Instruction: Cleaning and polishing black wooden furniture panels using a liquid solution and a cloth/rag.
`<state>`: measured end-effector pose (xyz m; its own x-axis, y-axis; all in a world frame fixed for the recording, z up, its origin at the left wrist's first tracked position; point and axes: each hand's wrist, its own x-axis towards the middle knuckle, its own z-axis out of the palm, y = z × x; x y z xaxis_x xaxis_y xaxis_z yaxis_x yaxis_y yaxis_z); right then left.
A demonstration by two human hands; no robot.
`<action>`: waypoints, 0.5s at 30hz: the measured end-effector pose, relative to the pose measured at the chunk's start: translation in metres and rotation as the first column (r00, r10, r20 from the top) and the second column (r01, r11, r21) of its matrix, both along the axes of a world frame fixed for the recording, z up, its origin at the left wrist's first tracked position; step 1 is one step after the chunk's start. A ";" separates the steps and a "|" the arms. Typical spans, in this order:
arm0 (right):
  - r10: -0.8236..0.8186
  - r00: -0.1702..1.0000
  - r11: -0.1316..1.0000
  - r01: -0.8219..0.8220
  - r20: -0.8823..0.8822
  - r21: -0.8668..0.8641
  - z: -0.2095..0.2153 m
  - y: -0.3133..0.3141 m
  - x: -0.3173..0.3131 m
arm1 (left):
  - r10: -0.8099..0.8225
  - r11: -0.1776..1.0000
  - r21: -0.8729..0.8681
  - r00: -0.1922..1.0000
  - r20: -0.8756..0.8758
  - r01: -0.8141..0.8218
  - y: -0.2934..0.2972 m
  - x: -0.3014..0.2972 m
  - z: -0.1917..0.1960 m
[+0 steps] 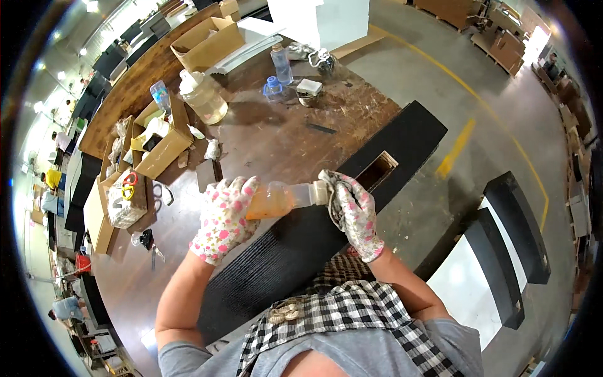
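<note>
At far left, an open cardboard box (164, 154) on the brown, scuffed wooden counter (270, 138) gathers small items, probably to keep them together. Next, the left hand (225, 217), in a pink-patterned white glove, wraps the bottle (274, 200), apparently to steady it. The bottle is clear, rounded plastic holding orange liquid, tipped sideways above a long black piece (270, 270); its neck points right. That piece runs diagonally, ribbed at lower left, with a raw-edged rectangular cutout (378, 168) farther right. The right hand (357, 217), gloved alike, is closed on what looks like a crumpled grey cloth (333, 196), against the bottle's pale cap. At far right are white panels (468, 270) with curved black edges.
</note>
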<state>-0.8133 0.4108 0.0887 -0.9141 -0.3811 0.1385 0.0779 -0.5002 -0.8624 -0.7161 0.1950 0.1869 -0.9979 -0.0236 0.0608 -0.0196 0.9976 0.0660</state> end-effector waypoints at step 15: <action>-0.104 0.800 0.900 0.329 -0.591 0.286 0.070 0.026 -0.038 | 0.142 0.939 0.339 0.849 -0.509 0.047 0.051 -0.038 -0.066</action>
